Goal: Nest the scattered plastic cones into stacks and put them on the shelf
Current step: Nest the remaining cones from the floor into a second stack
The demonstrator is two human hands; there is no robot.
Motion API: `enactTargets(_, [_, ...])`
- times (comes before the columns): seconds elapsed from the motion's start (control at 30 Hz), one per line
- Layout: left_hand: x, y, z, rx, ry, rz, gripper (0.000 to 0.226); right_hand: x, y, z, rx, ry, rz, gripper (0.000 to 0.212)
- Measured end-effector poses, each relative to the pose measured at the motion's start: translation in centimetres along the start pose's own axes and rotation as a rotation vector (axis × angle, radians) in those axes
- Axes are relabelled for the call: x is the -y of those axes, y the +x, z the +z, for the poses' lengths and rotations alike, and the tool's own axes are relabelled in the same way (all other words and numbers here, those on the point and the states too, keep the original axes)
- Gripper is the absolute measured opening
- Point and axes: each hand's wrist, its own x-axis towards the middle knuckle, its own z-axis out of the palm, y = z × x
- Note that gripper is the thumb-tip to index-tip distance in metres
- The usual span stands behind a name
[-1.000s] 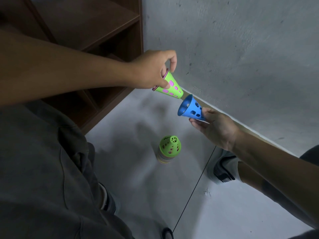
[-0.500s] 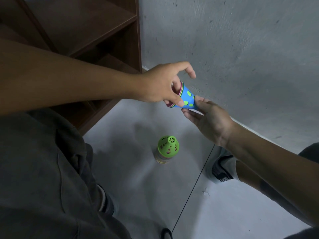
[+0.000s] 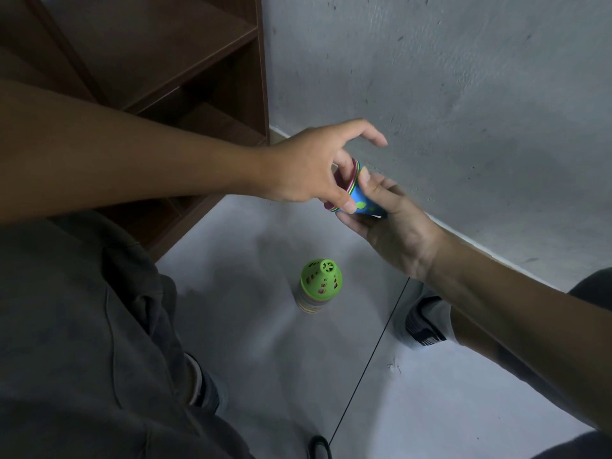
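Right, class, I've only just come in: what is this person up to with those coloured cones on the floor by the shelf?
A person is nesting plastic cones. Both hands hold one small stack in the air: the left hand grips its wide rim end, and the right hand cups the blue outer cone, through whose holes a green one shows. A second stack, topped by a green cone, stands on the grey floor below. The brown shelf beside them holds no cones in the part that shows.
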Motion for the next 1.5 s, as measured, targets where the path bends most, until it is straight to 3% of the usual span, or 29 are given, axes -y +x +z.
enactTargets(0.23, [0.3, 0.0, -0.4, 0.109, 0.040, -0.050, 0.100, 0.0, 0.1, -0.4, -0.121, -0.145, -0.048, 0.077])
enactTargets(0.33, [1.0, 0.2, -1.3, 0.157, 0.131, -0.091, 0.093, -0.1, 0.0, -0.8, -0.162, -0.369, -0.083, 0.076])
enactTargets(0.43, [1.8, 0.3, -2.2, 0.163, 0.262, -0.128, 0.078, -0.6, -0.4, -1.8, -0.147, -0.721, -0.173, 0.056])
enactTargets(0.5, [2.1, 0.3, -2.7, 0.177, 0.333, -0.153, 0.065, -1.0, -0.7, -2.3, -0.100, -0.968, -0.258, 0.057])
enactTargets(0.63, [3.0, 0.1, -3.2, 0.229, 0.405, -0.213, 0.051, -1.6, -1.4, -2.5, 0.120, -1.372, -0.378, 0.083])
enactTargets(0.83, [3.5, -0.2, -3.0, 0.325, 0.486, -0.236, 0.052, -4.6, -1.5, -2.5, 0.342, -1.654, -0.384, 0.094])
enactTargets(1.07, [4.5, -0.7, -2.6, 0.371, 0.525, -0.249, 0.049, -6.3, -0.4, -3.0, 0.334, -1.568, -0.356, 0.110])
enactTargets(1.3, [5.4, -1.4, -2.6, 0.335, 0.528, -0.291, 0.045, -7.0, 0.5, -4.8, 0.364, -1.484, -0.238, 0.110])
enactTargets(1.5, [5.9, -4.2, -2.2, 0.347, 0.513, -0.370, 0.045, -6.7, 2.6, -6.9, 0.403, -1.561, -0.026, 0.115])
